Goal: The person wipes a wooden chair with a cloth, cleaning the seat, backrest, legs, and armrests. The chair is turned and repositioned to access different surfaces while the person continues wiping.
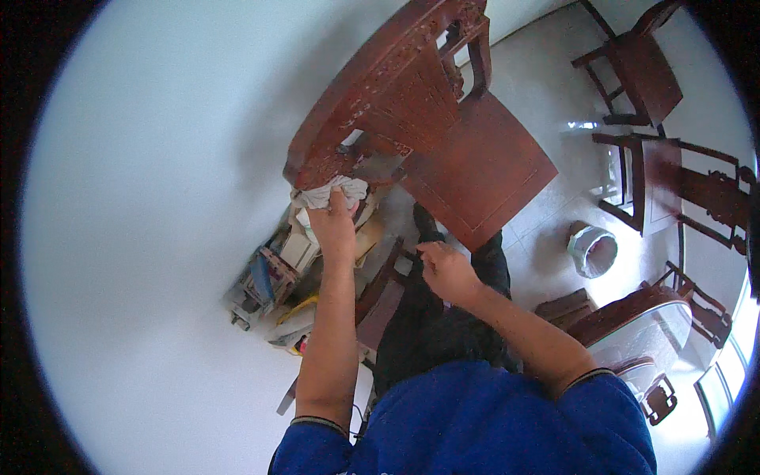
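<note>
A crumpled white cloth [332, 191] is gripped in my left hand [335, 228], with the thumb laid over it. The cloth is against the lower left end of the carved top rail [332, 113] of a reddish-brown wooden chair. The chair's flat seat [482, 169] extends to the right of its carved backrest [415, 89]. Near the front corner of the seat, my right hand [448, 273] is held over my dark trousers with its fingers loosely curled. Nothing shows in that hand, but its palm is hidden.
A white wall [148, 208] runs along the left. Boxes and clutter [276, 273] lie at its foot, below my left arm. On the right are a lined waste bin [592, 249], several wooden chairs [647, 77], and a wooden table [635, 332] with a shiny top.
</note>
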A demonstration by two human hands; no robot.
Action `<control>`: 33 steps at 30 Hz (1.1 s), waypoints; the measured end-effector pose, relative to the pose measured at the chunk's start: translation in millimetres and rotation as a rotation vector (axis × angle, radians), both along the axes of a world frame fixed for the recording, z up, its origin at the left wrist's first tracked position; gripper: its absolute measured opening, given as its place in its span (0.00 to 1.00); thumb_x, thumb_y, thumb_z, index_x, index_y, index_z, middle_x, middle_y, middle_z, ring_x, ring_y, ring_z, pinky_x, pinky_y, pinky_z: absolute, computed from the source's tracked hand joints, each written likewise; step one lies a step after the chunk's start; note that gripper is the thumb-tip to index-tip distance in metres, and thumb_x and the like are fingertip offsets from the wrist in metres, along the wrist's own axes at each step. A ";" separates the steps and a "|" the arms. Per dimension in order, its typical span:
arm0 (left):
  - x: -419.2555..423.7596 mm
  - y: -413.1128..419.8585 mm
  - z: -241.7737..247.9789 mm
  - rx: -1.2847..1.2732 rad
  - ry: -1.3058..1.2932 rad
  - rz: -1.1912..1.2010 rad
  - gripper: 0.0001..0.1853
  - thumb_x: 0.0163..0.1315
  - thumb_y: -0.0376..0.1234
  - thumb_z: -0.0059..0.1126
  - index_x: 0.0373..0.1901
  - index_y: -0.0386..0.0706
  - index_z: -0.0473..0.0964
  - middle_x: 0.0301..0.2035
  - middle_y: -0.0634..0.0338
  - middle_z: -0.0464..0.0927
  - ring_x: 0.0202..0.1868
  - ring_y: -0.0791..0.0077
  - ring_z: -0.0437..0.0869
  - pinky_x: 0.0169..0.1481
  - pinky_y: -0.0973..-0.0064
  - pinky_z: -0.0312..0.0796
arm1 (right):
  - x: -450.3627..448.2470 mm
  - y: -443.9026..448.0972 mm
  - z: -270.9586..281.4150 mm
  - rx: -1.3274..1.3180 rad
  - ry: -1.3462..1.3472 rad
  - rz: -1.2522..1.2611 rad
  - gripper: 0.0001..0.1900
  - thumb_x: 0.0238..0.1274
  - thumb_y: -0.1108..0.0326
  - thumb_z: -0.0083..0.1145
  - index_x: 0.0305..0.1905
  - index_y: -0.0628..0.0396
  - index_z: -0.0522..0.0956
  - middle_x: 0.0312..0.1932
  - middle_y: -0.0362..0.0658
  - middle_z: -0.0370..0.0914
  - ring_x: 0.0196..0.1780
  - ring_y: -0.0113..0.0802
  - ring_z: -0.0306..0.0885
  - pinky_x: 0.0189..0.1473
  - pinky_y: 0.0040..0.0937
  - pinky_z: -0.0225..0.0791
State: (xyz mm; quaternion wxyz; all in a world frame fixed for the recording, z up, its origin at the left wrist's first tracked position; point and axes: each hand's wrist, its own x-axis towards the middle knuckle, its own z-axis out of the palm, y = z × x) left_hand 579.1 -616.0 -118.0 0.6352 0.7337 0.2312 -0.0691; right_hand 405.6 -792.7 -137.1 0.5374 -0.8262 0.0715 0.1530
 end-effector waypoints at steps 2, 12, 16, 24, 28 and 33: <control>-4.7 3.8 -4.5 0.033 0.050 0.046 0.28 0.74 0.41 0.61 0.66 0.31 0.67 0.58 0.50 0.77 0.55 0.63 0.83 0.53 0.61 0.83 | -7.4 -9.3 -3.4 -0.013 0.047 -0.025 0.15 0.62 0.76 0.59 0.53 0.62 0.79 0.43 0.59 0.84 0.48 0.59 0.84 0.49 0.52 0.78; -62.4 -26.4 -2.7 0.028 0.247 -0.143 0.30 0.75 0.35 0.57 0.74 0.35 0.63 0.65 0.52 0.75 0.63 0.64 0.79 0.65 0.68 0.72 | -0.6 -21.2 -33.7 0.243 0.279 -0.225 0.21 0.73 0.65 0.58 0.65 0.61 0.73 0.49 0.55 0.84 0.51 0.47 0.86 0.53 0.43 0.77; -58.9 -33.6 -4.3 0.049 0.197 -0.317 0.27 0.78 0.38 0.55 0.73 0.38 0.65 0.65 0.54 0.75 0.63 0.63 0.80 0.64 0.64 0.75 | 69.0 5.2 -33.7 0.782 0.473 -0.455 0.35 0.77 0.49 0.59 0.73 0.68 0.65 0.62 0.51 0.78 0.61 0.31 0.76 0.56 0.33 0.72; -53.3 36.0 -77.3 -0.282 0.227 0.102 0.18 0.77 0.35 0.53 0.64 0.39 0.70 0.57 0.55 0.79 0.54 0.70 0.83 0.57 0.69 0.78 | 146.7 60.3 -57.7 0.043 -0.243 -0.154 0.29 0.54 0.61 0.70 0.57 0.67 0.73 0.53 0.58 0.73 0.61 0.58 0.69 0.68 0.50 0.63; -45.9 25.8 -75.2 -0.271 0.127 0.155 0.19 0.76 0.34 0.52 0.64 0.38 0.69 0.55 0.54 0.79 0.52 0.69 0.83 0.56 0.69 0.78 | 152.7 60.7 -71.2 0.006 -0.288 -0.085 0.28 0.50 0.61 0.72 0.52 0.66 0.73 0.50 0.58 0.71 0.61 0.62 0.67 0.68 0.55 0.62; -52.7 25.7 -65.5 -0.121 0.138 0.199 0.21 0.77 0.35 0.49 0.68 0.38 0.67 0.59 0.53 0.77 0.56 0.65 0.82 0.58 0.67 0.78 | 148.6 71.3 -82.3 0.015 -0.334 -0.061 0.36 0.49 0.58 0.74 0.59 0.70 0.71 0.59 0.62 0.72 0.67 0.64 0.66 0.70 0.56 0.61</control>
